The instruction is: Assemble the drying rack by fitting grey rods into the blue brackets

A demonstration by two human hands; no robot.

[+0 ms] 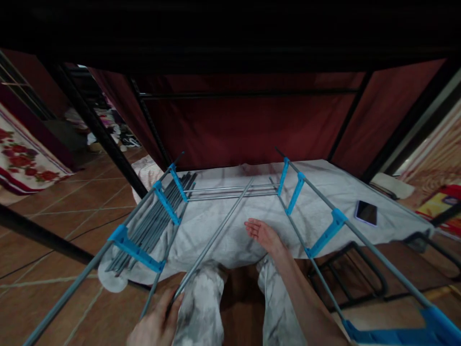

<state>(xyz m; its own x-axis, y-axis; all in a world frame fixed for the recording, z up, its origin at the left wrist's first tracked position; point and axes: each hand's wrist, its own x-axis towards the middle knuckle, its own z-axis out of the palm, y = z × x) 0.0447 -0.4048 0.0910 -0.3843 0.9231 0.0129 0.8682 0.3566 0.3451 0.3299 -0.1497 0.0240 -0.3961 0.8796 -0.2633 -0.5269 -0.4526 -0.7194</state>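
Note:
My left hand [158,319] is closed around the near end of a grey metal rod [219,228], which slants up and away to the right over the bedding. Fingers stretched and palm turned inward, my right hand [261,233] is above the white sheet, holding nothing. On both sides run long grey tubes joined by blue plastic brackets, one bracket [139,252] on the left and another [326,233] on the right. Two thin crossbars [232,193] link the two sides at the far end. A bundle of loose grey rods [153,223] lies at the left of the sheet.
A phone [366,213] rests on the sheet [324,187] at the right. Black bed-frame posts [97,127] and a dark beam overhead enclose the space, with a red curtain [245,129] behind. A black metal chair frame [355,278] stands at the right, and a cable crosses the tiled floor.

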